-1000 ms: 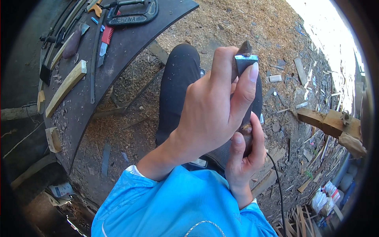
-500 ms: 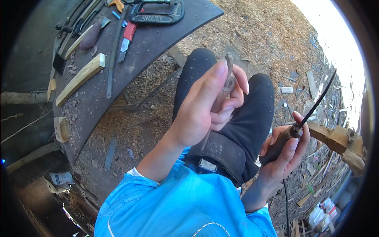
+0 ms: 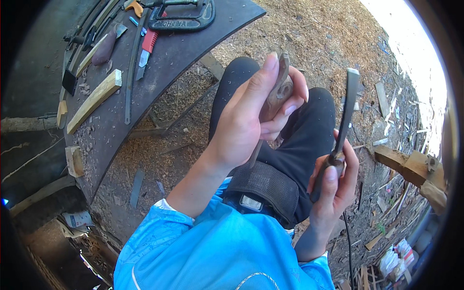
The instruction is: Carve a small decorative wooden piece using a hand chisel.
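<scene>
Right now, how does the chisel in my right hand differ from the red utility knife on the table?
The chisel is held in your right hand, while the utility knife lies on the dark table. The chisel's handle is brown; the utility knife's is red. The chisel's blade is mostly dark, whereas the utility knife's looks silvery. Both have bare metal blades.

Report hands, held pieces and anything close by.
Left hand closed around carved brown wooden piece. Right hand gripping brown-handled dark metal chisel-like tool. Tool and piece apart. Black-trousered legs below.
</scene>
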Demonstrator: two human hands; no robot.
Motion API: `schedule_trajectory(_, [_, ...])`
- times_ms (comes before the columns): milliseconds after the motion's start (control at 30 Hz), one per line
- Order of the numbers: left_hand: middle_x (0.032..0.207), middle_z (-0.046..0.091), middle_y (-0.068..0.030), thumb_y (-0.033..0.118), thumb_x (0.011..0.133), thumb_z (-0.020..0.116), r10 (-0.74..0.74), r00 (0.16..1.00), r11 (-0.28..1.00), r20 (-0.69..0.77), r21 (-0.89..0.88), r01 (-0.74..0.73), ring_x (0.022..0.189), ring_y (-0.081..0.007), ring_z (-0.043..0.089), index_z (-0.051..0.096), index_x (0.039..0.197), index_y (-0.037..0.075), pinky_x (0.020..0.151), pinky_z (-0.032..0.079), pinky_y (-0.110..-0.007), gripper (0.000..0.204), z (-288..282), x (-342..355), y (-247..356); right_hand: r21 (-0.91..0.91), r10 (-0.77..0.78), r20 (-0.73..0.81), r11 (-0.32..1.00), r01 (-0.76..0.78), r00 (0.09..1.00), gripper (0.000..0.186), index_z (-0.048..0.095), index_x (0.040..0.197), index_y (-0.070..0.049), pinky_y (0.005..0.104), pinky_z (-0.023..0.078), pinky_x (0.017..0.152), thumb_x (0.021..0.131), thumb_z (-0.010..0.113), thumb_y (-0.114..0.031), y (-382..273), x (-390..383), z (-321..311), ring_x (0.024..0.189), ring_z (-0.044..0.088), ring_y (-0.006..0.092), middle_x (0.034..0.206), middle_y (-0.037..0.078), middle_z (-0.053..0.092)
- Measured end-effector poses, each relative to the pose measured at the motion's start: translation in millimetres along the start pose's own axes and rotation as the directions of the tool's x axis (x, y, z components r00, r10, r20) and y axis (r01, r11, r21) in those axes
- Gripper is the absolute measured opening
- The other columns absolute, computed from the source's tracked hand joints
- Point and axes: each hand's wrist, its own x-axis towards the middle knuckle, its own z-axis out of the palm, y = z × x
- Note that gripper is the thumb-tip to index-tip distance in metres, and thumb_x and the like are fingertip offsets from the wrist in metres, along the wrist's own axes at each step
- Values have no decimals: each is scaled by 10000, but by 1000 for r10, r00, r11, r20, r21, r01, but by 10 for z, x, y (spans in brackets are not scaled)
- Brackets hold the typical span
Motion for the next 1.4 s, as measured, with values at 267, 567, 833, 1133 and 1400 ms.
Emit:
schedule_trajectory(267, [964,536,-36,405,1097,307,94,991,988,-98,135,-80,534,-44,366,483,1374,-4,427,268,-205,524,107,48,40,69,51,217,995,-68,975,607,393,1525,39,335,514,973,971,614,-76,28,-39,-11,1110,656,204,1490,225,513])
schedule_trajectory(567, [970,575,-19,432,1093,337,268,959,835,-88,518,-186,620,-27,399,502,1362,-1,531,305,-192,536,145,31,37,-5,-33,367,999,38,930,687,373,1525,75,379,499,915,901,641,-36,-5,-21,-63,962,630,290,1211,227,624])
schedule_trajectory(833, [1021,646,-49,244,1100,473,608,791,334,65,883,-330,853,-62,587,568,1237,9,738,488,-234,288,139,123,-200,-129,-210,255,960,248,944,696,434,1506,53,351,516,724,852,675,38,46,-23,183,778,601,247,947,157,623])
schedule_trajectory(1133, [954,597,-20,501,1095,393,231,964,854,-131,501,-137,542,28,377,561,1268,15,448,282,-165,542,220,56,-23,-176,-165,39,970,169,985,671,368,1544,27,322,538,732,955,659,-111,175,-24,123,826,628,212,1135,142,654])
schedule_trajectory(1400, [1073,619,-127,759,1005,135,-28,993,967,111,-249,55,427,-12,265,438,1442,-1,346,163,-183,927,8,153,50,298,50,-128,955,-10,990,609,283,1559,-26,192,418,467,1017,536,-137,-12,99,79,551,517,57,972,106,568])
